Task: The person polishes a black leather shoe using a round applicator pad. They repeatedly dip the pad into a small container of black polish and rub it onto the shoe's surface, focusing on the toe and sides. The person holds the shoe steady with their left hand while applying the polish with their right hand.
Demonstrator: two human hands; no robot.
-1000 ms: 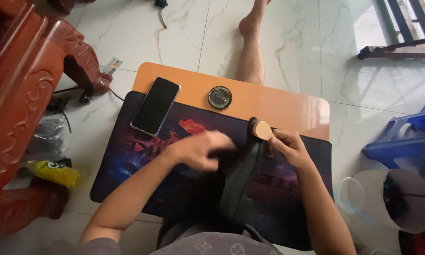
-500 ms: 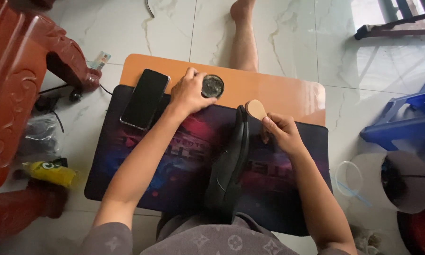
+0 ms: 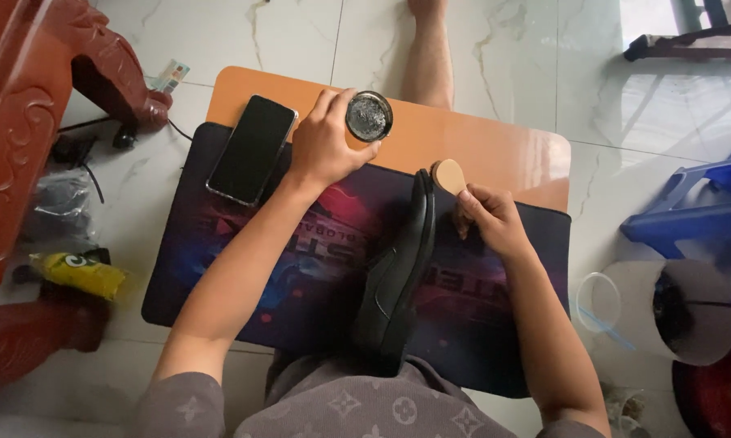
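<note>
My left hand (image 3: 325,146) grips a small round tin of dark polish (image 3: 369,116) on the orange lap table (image 3: 487,150). My right hand (image 3: 489,217) holds a small brush with a round pale wooden handle (image 3: 449,175) beside the toe of a black leather shoe (image 3: 398,276). The shoe lies on its side on a dark desk mat (image 3: 244,276), heel toward my lap. A black phone (image 3: 252,149) rests on the mat's far left corner, just left of my left hand.
A carved red wooden chair (image 3: 33,122) stands at the left, with a yellow packet (image 3: 81,274) and cables on the marble floor. A blue plastic stool (image 3: 698,219) and a white bucket (image 3: 690,316) are at the right. My bare leg (image 3: 429,57) stretches beyond the table.
My left hand left the shoe, reached to the far side of the table and closed on the polish tin. The right hand kept the brush by the shoe's toe.
</note>
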